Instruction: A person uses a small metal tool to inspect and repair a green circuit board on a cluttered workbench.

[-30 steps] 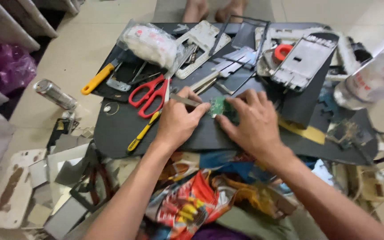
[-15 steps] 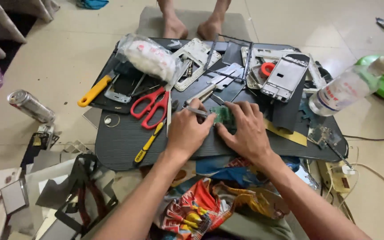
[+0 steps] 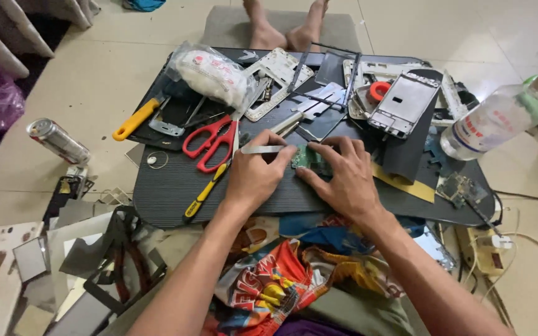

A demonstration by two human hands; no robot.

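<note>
Circuit board (image 3: 309, 158), small & green, sits mid-counter (image 3: 169, 193) on the dark mat, pinned under your right hand (image 3: 344, 177) fingertips. Left hand (image 3: 256, 177) pinches the metal tweezers (image 3: 263, 149), lying left-right, tip just left of the board.

The left hand (image 3: 258, 174) now lifts the metal tweezers (image 3: 263, 149) flatter, its tip sticking out left of the grip, while the view tilted down
</note>
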